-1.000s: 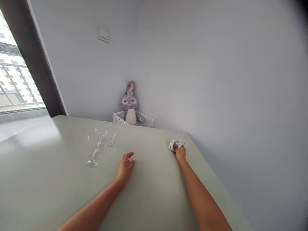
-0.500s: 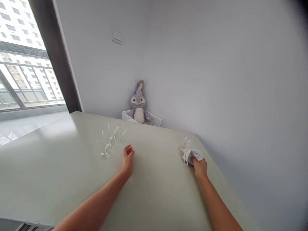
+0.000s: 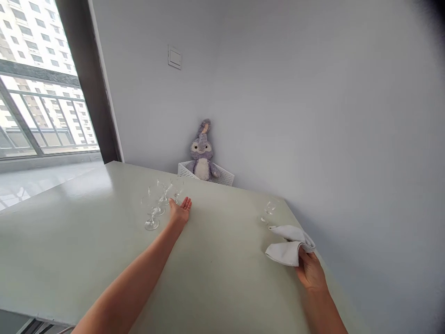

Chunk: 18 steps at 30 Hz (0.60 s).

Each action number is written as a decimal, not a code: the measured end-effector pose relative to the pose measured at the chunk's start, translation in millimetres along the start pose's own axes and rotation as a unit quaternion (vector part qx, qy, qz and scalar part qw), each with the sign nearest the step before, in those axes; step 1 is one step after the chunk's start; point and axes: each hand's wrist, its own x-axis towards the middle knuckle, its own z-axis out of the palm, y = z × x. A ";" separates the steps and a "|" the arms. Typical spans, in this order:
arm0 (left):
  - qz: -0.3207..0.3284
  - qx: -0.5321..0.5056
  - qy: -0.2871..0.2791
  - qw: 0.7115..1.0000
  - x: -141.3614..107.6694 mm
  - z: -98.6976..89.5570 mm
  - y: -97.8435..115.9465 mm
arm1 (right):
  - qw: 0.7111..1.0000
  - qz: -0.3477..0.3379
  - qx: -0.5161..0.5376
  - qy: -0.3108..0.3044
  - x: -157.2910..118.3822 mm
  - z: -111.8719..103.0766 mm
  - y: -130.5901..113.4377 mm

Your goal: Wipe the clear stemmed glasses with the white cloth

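Observation:
On the left part of the pale table [image 3: 222, 287] stands a cluster of several clear stemmed glasses [image 3: 152, 224]. My left hand [image 3: 180, 211] is just right of them, palm turned up and fingers spread, holding nothing; it partly covers the base of the rearmost right glass [image 3: 177, 186]. At the right, my right hand [image 3: 313, 271] grips a folded white cloth [image 3: 287, 253] by one edge, its layers hanging apart. Beyond the cloth, near the wall-side edge, another stemmed glass [image 3: 270, 208] stands on its own. The fingertips of my right hand are hidden by the cloth.
A grey plush rabbit [image 3: 202, 157] sits in a white perforated basket [image 3: 224, 175] at the table's far corner. Grey walls [image 3: 313, 116] border the far and right sides. A window [image 3: 45, 106] lies at the left.
My left hand has reached forward and left toward the glasses, its fingers opening out. My right hand has drawn the cloth back and right from the lone glass, and the cloth has spread.

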 end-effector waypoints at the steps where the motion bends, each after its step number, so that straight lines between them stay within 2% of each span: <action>1: -0.004 -0.012 -0.005 1.000 2.4 2.7 1.9 | 1.000 0.004 0.021 -0.006 -3.3 2.6 -0.4; 7: 0.000 -0.065 -0.021 0.998 9.1 12.2 10.5 | 0.988 0.038 0.144 -0.041 -23.2 32.0 2.2; 10: 0.002 -0.075 -0.036 0.997 5.4 13.3 9.8 | 0.976 0.061 0.204 -0.036 -35.7 45.9 8.3; 14: -0.016 -0.068 -0.070 0.995 -11.5 12.0 -1.1 | 0.955 0.084 0.276 -0.066 -58.0 62.0 17.6; 18: -0.051 -0.045 -0.117 0.991 -41.8 8.4 -21.8 | 0.930 0.088 0.340 -0.107 -88.7 83.4 26.2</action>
